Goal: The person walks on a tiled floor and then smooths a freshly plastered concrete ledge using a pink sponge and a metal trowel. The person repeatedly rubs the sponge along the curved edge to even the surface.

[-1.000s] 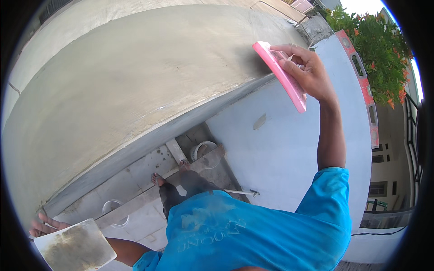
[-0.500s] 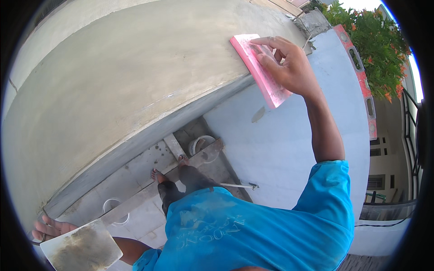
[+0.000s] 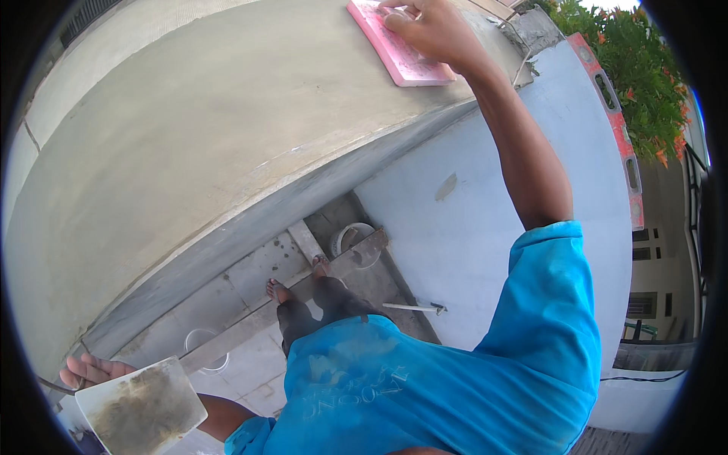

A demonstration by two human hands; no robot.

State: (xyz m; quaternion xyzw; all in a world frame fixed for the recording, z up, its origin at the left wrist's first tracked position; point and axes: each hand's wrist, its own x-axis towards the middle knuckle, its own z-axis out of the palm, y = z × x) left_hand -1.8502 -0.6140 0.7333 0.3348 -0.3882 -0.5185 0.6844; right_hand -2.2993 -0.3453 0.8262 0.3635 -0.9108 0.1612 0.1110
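While gripping the back of a pink float (image 3: 402, 59) with the bent fingers (image 3: 402, 26) of the right hand (image 3: 434, 32), reaching far out over a grey plastered surface (image 3: 227, 114). Places the float at the far right of that surface, near its long edge; cannot tell whether pressed flat or slightly lifted. Extends the left hand (image 3: 95, 370) at the near left, partly behind a square white plate (image 3: 144, 408) smeared with grey; shows fingers loosely bent beyond the plate's far edge, but cannot tell whether gripping it. Wears a blue shirt (image 3: 432, 379). Stands on a tiled floor (image 3: 250, 364), with a white bucket (image 3: 337, 241) near the feet (image 3: 320, 265) and overlapped by a long plank (image 3: 246, 326). Includes, at right, a pale blue wall (image 3: 455, 250), edged by a slotted red bar (image 3: 620, 133) just beside a flowering bush (image 3: 644, 83).
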